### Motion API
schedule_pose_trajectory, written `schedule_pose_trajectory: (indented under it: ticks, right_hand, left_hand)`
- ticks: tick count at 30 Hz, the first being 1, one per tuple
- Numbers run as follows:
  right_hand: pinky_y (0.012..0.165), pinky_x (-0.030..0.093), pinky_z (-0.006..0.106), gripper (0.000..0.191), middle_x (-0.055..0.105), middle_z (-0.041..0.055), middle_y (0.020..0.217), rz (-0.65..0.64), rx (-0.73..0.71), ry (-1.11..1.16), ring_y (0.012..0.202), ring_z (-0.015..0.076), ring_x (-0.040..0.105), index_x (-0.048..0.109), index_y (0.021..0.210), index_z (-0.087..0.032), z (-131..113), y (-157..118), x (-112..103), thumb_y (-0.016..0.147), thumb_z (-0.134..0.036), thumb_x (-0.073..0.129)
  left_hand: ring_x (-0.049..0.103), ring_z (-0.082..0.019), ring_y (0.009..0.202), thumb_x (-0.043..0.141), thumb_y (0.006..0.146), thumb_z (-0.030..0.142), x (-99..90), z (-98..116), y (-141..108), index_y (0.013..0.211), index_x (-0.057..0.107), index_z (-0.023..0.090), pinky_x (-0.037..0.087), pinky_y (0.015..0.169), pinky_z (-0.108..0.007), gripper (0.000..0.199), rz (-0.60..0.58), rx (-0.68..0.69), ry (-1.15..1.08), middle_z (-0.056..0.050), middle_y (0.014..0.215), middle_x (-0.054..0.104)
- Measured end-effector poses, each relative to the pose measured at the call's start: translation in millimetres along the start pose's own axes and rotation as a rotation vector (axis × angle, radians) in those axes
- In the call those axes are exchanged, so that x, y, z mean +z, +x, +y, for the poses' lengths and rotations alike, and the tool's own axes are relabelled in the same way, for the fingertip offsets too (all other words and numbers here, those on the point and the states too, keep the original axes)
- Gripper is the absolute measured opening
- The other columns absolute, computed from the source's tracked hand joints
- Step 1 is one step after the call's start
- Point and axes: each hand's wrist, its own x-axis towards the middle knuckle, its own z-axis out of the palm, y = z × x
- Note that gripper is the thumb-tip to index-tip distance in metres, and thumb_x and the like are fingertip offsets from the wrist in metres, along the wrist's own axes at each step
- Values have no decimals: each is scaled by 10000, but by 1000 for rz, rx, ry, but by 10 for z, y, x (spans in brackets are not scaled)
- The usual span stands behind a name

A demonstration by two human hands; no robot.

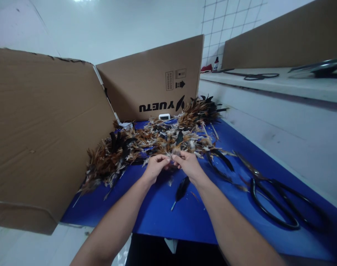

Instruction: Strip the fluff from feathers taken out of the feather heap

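My left hand (pixel 157 165) and my right hand (pixel 185 162) meet over the near edge of a heap of loose feathers (pixel 154 136) on a blue tabletop (pixel 157 210). Thumb and fingers are pinched together on both hands. Between them is a small fluffy grey-brown feather (pixel 172 152), partly hidden by the fingertips. Below my right hand a single black feather (pixel 182 188) with a pale quill lies on the blue surface. Large black-handled scissors (pixel 257 175) rest to the right, blades slightly apart.
Upright cardboard panels (pixel 40 133) enclose the left and back. Bundled brown feathers (pixel 104 159) lie at left, a darker bundle (pixel 200 111) at back right. A small white device (pixel 164 116) stands behind the heap. Another pair of scissors (pixel 253 77) lies on the white ledge (pixel 282 87).
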Motion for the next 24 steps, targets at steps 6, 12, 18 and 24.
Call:
schedule_pose_trajectory:
  ticks: [6,12,18,24]
  right_hand:
    - [415,367,222,193,549,-22,466,92,5,41,444,118,494,590,638,-167,-6,25,-24,609,-352,636]
    - [411,369,222,261,615,12,623,225,16,119,467,109,499,596,768,-169,-17,62,-68,656,-405,595]
    - [390,358,217,249,554,-29,511,136,58,131,406,91,464,608,728,-159,-82,-4,-23,580,-351,666]
    - [373,346,215,258,477,-71,426,23,55,118,356,69,395,595,677,-163,-123,-66,35,537,-343,715]
  left_hand:
    - [462,-70,473,718,630,345,-1,-4,6,700,625,137,379,515,-205,238,19,-70,-108,28,518,540]
    - [458,-55,476,738,612,326,-9,-21,31,732,617,144,369,514,-185,250,91,-49,-198,44,523,528]
    - [447,-58,477,734,619,335,-16,-31,29,724,637,144,364,511,-188,238,104,-25,-145,45,513,520]
    - [459,-69,501,728,619,319,7,-9,3,706,641,141,374,523,-203,217,89,18,-69,33,563,550]
